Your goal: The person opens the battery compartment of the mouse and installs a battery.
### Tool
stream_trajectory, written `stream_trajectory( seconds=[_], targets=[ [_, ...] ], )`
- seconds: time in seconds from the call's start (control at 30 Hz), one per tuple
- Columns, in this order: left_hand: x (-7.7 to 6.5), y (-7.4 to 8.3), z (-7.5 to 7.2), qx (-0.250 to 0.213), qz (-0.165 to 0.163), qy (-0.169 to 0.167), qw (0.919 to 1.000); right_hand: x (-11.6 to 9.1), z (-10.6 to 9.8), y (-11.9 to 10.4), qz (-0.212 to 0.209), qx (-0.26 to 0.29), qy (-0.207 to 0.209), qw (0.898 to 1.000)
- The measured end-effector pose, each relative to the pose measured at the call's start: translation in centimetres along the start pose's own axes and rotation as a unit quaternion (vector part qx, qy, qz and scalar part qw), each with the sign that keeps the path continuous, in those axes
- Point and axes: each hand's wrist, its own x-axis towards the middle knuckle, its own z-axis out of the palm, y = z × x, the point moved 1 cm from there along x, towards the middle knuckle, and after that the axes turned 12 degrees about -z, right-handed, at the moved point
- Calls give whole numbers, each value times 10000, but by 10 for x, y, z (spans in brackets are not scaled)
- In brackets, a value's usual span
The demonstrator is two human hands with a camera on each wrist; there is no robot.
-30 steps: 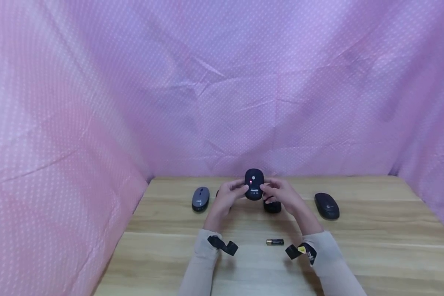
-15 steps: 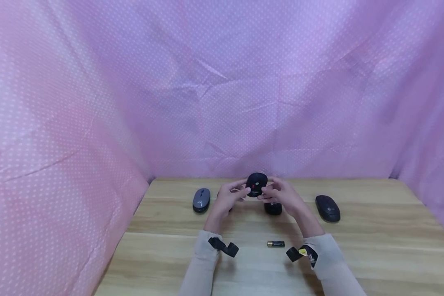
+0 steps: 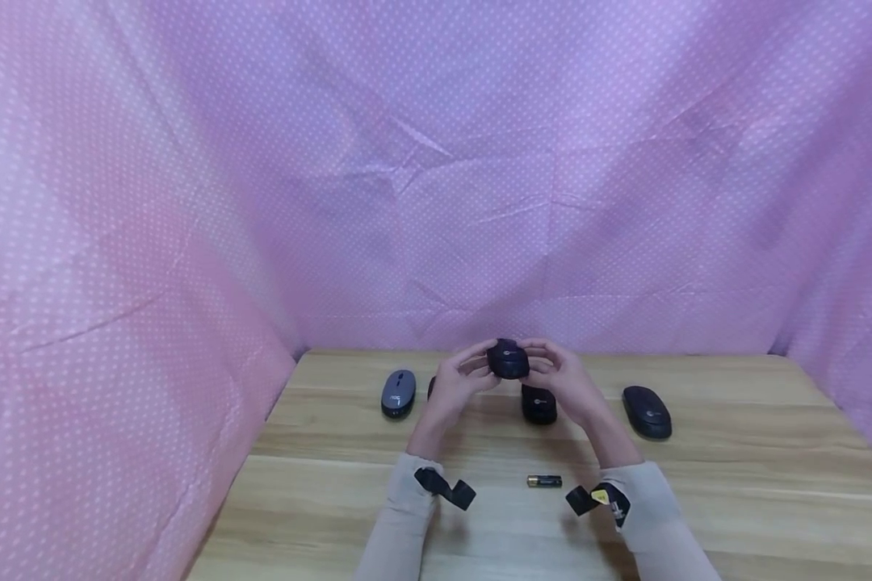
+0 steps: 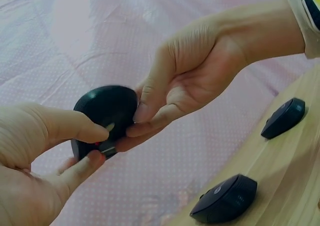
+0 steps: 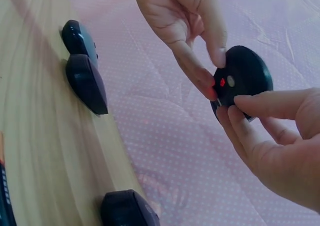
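Observation:
A black computer mouse [image 3: 509,361] is held up above the far part of the table by both hands. Its logo side faces the head camera; both wrist views show its underside, with a lit red sensor and a pale round spot. The left hand [image 3: 454,391] grips one side, thumb across the underside in the left wrist view. On the opposite side, the right hand [image 3: 567,387] pinches the edge between thumb and fingers. A small dark piece with a shiny edge [image 4: 107,149] shows at the mouse's rim by the left fingertips.
On the wooden table [image 3: 320,500] lie a grey mouse [image 3: 398,394], a black mouse [image 3: 539,406] below the hands, and another black mouse [image 3: 647,412] at right. A dark mouse [image 3: 431,387] is mostly hidden behind the left hand. One battery [image 3: 544,482] lies between the forearms. Pink cloth [image 3: 421,202] surrounds the table.
The held mouse has tipped over between the hands: its underside faced the head camera before, now its logo side does. Both hands keep hold of it and have turned slightly.

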Motion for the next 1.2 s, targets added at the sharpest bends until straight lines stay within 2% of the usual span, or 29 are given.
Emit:
stream_trajectory(
  seconds=[0.13, 0.3, 0.4, 0.63, 0.8, 1.0, 1.1, 1.2],
  targets=[
    [-1, 2, 2, -230, 46, -191, 9995, -1, -3, -3, -20, 86, -203, 9998],
    [-3, 5, 6, -344, -24, -154, 9993, -4, -4, -8, 65, -151, -314, 9994],
    [-5, 7, 10, -271, 89, -119, 9995, -7, -6, -14, 104, -288, -286, 9991],
    [-7, 8, 22, -95, 363, -61, 9993, -9, -16, -27, -109, -442, -451, 9979],
    [-4, 3, 33, 403, 560, -24, 9976, -13, -30, -28, -269, -642, -747, 9948],
    [0, -6, 53, 980, 453, -126, 9941, -22, -54, -20, -369, -840, -1008, 9907],
    [3, -11, 62, 1341, 452, -172, 9898, -28, -64, -15, -379, -1074, -1065, 9878],
    [6, -17, 69, 1856, 560, -206, 9808, -33, -72, -9, -448, -1307, -1045, 9849]
  ],
)
